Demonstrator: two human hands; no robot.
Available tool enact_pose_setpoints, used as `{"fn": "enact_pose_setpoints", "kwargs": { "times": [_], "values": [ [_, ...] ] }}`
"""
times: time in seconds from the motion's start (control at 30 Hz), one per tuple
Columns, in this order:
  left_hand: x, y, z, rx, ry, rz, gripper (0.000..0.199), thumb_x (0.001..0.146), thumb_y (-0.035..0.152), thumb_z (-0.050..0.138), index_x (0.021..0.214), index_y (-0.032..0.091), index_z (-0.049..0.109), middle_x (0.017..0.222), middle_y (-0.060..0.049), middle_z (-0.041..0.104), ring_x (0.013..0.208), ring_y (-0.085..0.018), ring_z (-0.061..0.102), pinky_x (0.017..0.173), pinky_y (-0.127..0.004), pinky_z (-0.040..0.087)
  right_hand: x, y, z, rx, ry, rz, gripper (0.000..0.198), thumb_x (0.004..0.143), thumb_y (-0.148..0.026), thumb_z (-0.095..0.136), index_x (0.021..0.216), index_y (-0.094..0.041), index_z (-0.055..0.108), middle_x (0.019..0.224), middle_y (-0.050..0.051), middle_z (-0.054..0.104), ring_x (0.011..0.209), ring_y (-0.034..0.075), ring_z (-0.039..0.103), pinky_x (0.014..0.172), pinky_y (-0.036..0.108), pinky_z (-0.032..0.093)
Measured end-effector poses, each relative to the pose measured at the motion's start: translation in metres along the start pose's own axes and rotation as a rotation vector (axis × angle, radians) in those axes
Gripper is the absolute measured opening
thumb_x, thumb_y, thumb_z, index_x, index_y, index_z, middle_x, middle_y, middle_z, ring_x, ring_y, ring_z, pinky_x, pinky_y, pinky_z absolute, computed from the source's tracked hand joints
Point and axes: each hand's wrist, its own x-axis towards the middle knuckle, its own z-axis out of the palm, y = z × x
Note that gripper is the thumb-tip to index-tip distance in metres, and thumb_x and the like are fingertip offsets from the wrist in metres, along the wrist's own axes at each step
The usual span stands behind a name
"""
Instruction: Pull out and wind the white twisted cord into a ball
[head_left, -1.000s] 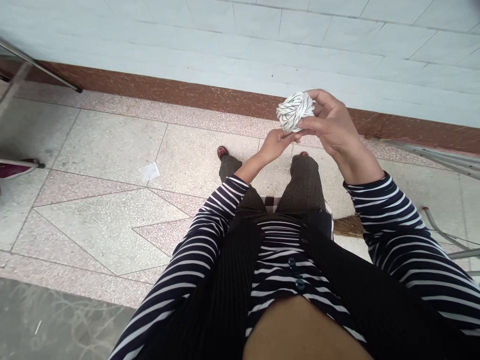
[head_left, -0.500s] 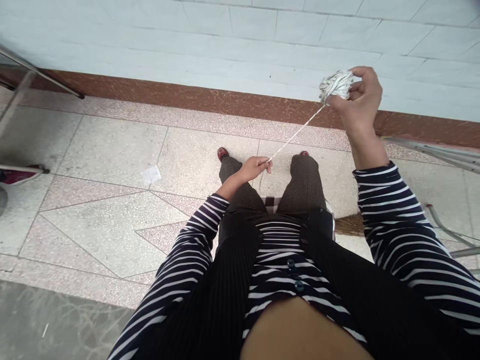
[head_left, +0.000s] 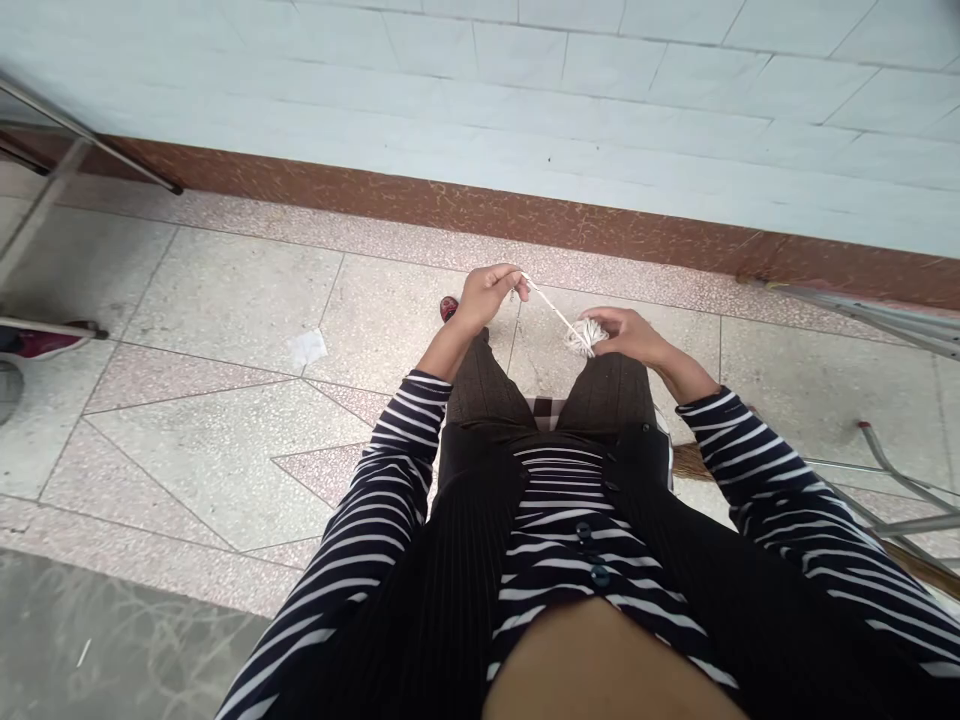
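Observation:
A ball of white string (head_left: pixel 584 338) is gripped by my right hand (head_left: pixel 631 337), just above my right thigh. From the ball a length of string (head_left: pixel 553 308) runs up and left to my left hand (head_left: pixel 489 297). The fingers of that hand are pinched round the string, above my left knee. Part of the ball is hidden behind my right fingers and thumb.
A white scrap of paper (head_left: pixel 307 347) lies on the tiled floor (head_left: pixel 247 290) at left. Metal furniture legs (head_left: pixel 139 165) stand by the wall (head_left: pixel 480 110) at upper left, near another person's shoe (head_left: pixel 52 342). At right is a metal frame (head_left: pixel 900 480).
My right hand has come down and left with the ball, from in front of the wall to above my thigh. My left hand has risen slightly. The string between them is shorter.

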Motion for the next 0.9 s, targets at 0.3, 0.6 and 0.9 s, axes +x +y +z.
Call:
{"fn": "enact_pose_setpoints", "kwargs": {
  "times": [0.3,0.6,0.9],
  "values": [
    [0.0,-0.047,0.065,0.035,-0.288,-0.094,0.029,0.1,0.038,0.063,0.088,0.015,0.076,0.092,-0.004,0.079,0.092,-0.019,0.071,0.094,-0.031,0.05,-0.004,-0.012,-0.011,0.738,-0.044,0.092,0.077,0.074,-0.039,0.093,0.146,-0.043,0.067,0.138,0.003,0.073,0.115,0.031,0.076,0.081,0.044,0.071],
    [-0.02,-0.066,0.063,-0.012,-0.342,-0.23,0.026,0.099,0.03,0.06,0.084,0.014,0.073,0.09,-0.007,0.076,0.087,-0.016,0.068,0.086,-0.029,0.056,0.02,-0.01,-0.039,0.909,0.262,0.201,0.067,0.067,-0.031,0.096,0.128,-0.042,0.072,0.129,0.001,0.076,0.124,0.034,0.073,0.087,0.047,0.075],
    [-0.034,-0.083,0.062,-0.07,-0.296,-0.372,0.02,0.097,0.025,0.065,0.081,0.013,0.069,0.085,-0.007,0.073,0.081,-0.012,0.066,0.073,-0.023,0.059,0.022,-0.042,-0.086,0.771,0.428,0.078,0.057,0.061,-0.032,0.097,0.111,-0.044,0.072,0.129,-0.004,0.077,0.128,0.035,0.069,0.094,0.057,0.071]
  ]
}}
